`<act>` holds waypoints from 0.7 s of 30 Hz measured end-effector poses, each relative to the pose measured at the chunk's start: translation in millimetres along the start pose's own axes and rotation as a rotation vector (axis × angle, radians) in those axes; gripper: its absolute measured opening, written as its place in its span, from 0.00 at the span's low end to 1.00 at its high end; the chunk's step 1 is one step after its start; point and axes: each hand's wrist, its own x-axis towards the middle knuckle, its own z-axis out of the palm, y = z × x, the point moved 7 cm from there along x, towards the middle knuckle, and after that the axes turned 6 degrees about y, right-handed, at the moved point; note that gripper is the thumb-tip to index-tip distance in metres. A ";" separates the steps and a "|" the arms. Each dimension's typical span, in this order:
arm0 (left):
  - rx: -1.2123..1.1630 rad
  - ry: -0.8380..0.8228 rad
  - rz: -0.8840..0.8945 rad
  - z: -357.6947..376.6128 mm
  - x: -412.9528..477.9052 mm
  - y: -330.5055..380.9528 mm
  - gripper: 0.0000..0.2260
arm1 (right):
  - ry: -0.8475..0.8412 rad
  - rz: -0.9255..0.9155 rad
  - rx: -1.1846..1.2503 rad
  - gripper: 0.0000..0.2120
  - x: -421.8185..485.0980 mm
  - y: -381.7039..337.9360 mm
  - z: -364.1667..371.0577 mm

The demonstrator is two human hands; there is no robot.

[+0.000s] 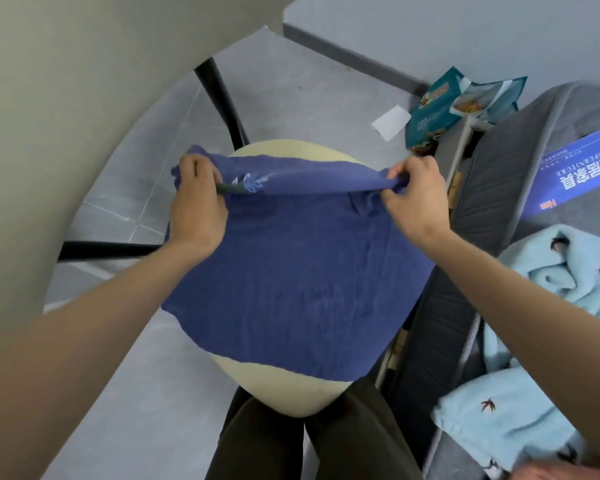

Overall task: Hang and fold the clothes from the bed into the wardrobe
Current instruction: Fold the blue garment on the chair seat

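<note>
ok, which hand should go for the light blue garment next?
Right. Both hands pinch the blue cloth, but the right hand is nearest the garment on the bed; the left hand is on the opposite side.

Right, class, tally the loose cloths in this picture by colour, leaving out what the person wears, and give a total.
Dark blue cloth, in the grip of the left hand and right hand: 1
Light blue cloth with dark print, heaped on the bed, seemingly one piece: 1
Total: 2
</note>
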 end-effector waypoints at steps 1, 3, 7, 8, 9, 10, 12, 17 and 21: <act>-0.013 -0.011 0.001 2.1 -12.3 -5.9 0.08 | 0.004 0.001 -0.009 0.04 -12.1 5.2 0.5; -0.018 -0.044 -0.007 7.7 -36.6 -19.8 0.08 | 0.000 0.030 -0.050 0.05 -38.6 18.4 3.4; -0.022 -0.137 -0.029 21.2 -72.2 -43.2 0.07 | -0.093 0.074 -0.130 0.06 -87.5 45.4 20.0; 0.000 -0.170 -0.041 25.2 -78.8 -48.8 0.07 | -0.130 0.096 -0.146 0.06 -96.5 51.1 25.5; 0.026 -0.211 -0.055 29.9 -84.9 -54.4 0.07 | -0.167 0.123 -0.168 0.06 -104.0 56.6 30.4; 0.048 -0.255 -0.072 34.9 -90.1 -60.0 0.06 | -0.198 0.147 -0.195 0.06 -110.3 61.3 34.3; 0.064 -0.316 -0.110 42.2 -97.0 -69.8 0.06 | -0.245 0.174 -0.251 0.07 -118.0 66.4 38.8; -0.029 -0.203 -0.178 37.9 -93.8 -75.3 0.06 | -0.251 0.168 -0.351 0.03 -119.4 58.3 35.0; -0.178 -0.157 -0.329 39.0 -86.8 -71.7 0.15 | -0.133 0.132 -0.382 0.06 -116.4 49.6 26.4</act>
